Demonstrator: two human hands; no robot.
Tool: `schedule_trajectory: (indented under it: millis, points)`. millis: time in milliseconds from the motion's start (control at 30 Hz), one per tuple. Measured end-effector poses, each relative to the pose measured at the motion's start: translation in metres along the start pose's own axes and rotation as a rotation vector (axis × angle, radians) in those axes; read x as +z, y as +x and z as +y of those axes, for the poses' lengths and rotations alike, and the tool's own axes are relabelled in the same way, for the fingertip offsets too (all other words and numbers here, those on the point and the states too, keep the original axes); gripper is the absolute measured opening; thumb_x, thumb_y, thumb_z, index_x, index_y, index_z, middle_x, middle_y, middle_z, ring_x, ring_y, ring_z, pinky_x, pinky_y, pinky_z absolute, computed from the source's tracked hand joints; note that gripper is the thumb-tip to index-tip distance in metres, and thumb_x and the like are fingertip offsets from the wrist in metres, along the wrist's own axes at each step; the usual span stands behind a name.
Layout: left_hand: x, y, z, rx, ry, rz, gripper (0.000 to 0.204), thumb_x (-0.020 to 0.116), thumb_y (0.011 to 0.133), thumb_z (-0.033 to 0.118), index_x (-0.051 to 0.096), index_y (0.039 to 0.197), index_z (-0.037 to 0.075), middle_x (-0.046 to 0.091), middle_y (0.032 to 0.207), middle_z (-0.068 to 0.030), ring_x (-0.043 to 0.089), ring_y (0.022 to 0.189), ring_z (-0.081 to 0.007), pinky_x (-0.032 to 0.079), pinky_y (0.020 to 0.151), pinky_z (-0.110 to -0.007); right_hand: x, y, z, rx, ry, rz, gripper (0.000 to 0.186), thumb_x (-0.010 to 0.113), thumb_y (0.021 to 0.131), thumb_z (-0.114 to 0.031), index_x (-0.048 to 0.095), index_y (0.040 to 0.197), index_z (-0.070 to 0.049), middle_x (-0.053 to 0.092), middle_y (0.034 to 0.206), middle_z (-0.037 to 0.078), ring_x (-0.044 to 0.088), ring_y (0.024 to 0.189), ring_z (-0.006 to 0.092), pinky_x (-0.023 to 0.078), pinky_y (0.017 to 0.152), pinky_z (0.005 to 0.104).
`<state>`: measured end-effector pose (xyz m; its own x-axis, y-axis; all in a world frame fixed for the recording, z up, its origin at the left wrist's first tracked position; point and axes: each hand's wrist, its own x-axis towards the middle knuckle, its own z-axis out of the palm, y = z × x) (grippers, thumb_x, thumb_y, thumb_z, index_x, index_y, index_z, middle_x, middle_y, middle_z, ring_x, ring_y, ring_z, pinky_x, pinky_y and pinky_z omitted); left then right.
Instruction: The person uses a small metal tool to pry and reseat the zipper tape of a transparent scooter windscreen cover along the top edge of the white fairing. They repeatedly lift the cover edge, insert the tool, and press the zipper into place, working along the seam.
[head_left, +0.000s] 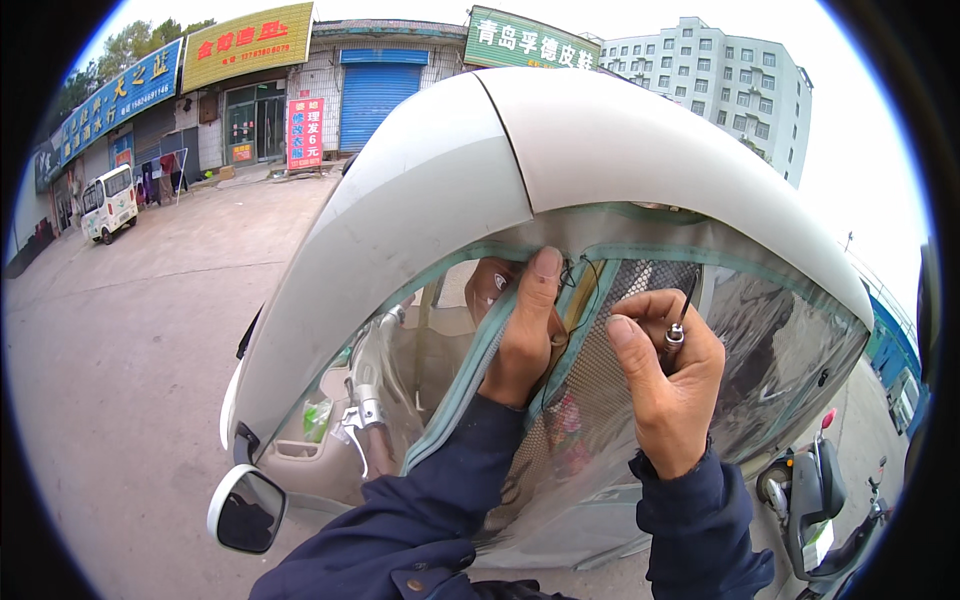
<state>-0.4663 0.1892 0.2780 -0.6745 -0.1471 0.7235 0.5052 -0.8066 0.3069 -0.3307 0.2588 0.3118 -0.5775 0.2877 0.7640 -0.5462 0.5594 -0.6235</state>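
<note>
Ahead of me is a small white vehicle canopy (620, 140) with clear plastic side curtains edged in pale green trim. My left hand (520, 345) reaches through the curtain opening, thumb up, pinching the zippered curtain edge (465, 395) near its top; its fingers are mostly hidden behind. A dark thread (592, 290) hangs in loose loops beside the thumb. To the right, my right hand (670, 370) is closed around an awl (675, 337) with a metal collar and a thin dark shaft pointing up. The awl's tip stands apart from the trim.
A handlebar with a silver brake lever (355, 420) shows inside the canopy. The side mirror (247, 508) juts out at lower left. Parked scooters (815, 500) stand at the right. A white van (109, 204) and shopfronts with a blue shutter (380, 95) lie beyond the pavement.
</note>
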Motion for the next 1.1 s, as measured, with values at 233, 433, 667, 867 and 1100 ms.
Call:
schedule_trajectory:
  millis: [233, 433, 667, 867, 1100]
  points:
    - [-0.009, -0.002, 0.009, -0.047, -0.015, -0.163, 0.051, 0.071, 0.100, 0.041, 0.060, 0.120, -0.004, 0.066, 0.095, -0.0053, 0.058, 0.083, -0.0116, 0.046, 0.072, -0.027, 0.025, 0.024, 0.004, -0.072, -0.024, 0.002, 0.010, 0.076, 0.091, -0.004, 0.071, 0.098, 0.002, 0.054, 0.063, -0.006, 0.039, 0.054, -0.0019, 0.027, 0.049, 0.0195]
    - [-0.015, -0.002, 0.001, 0.062, -0.044, -0.255, 0.063, 0.067, 0.101, 0.046, 0.052, 0.133, -0.006, 0.065, 0.108, -0.0103, 0.061, 0.094, -0.0156, 0.051, 0.080, -0.031, 0.020, 0.009, 0.000, -0.175, -0.292, -0.018, 0.016, 0.078, 0.086, -0.004, 0.072, 0.100, 0.000, 0.063, 0.071, 0.001, 0.050, 0.055, 0.0052, 0.036, 0.049, 0.0223]
    - [-0.012, -0.017, 0.000, -0.085, -0.201, -0.168, 0.068, 0.064, 0.102, 0.050, 0.045, 0.142, -0.003, 0.061, 0.120, -0.0141, 0.063, 0.098, -0.0189, 0.054, 0.084, -0.032, 0.030, 0.001, 0.000, -0.315, -0.606, -0.030, 0.031, 0.087, 0.076, -0.015, 0.067, 0.098, -0.005, 0.071, 0.089, 0.009, 0.071, 0.071, 0.0255, 0.055, 0.061, 0.0357]
    - [-0.013, -0.019, 0.006, -0.083, -0.187, -0.142, 0.068, 0.067, 0.100, 0.052, 0.050, 0.136, -0.003, 0.062, 0.120, -0.0128, 0.063, 0.097, -0.0174, 0.055, 0.084, -0.032, 0.040, 0.007, 0.005, -0.303, -0.613, 0.047, 0.028, 0.085, 0.078, -0.017, 0.067, 0.096, -0.004, 0.073, 0.088, 0.011, 0.074, 0.075, 0.0294, 0.057, 0.063, 0.0372]
    - [-0.013, -0.015, 0.004, -0.071, -0.153, -0.171, 0.083, 0.071, 0.094, 0.061, 0.045, 0.138, -0.005, 0.061, 0.119, -0.0148, 0.065, 0.095, -0.0184, 0.057, 0.081, -0.031, 0.042, 0.009, 0.003, -0.218, -0.565, 0.076, 0.024, 0.083, 0.080, -0.017, 0.070, 0.092, -0.002, 0.073, 0.084, 0.016, 0.074, 0.071, 0.0303, 0.058, 0.064, 0.0392]
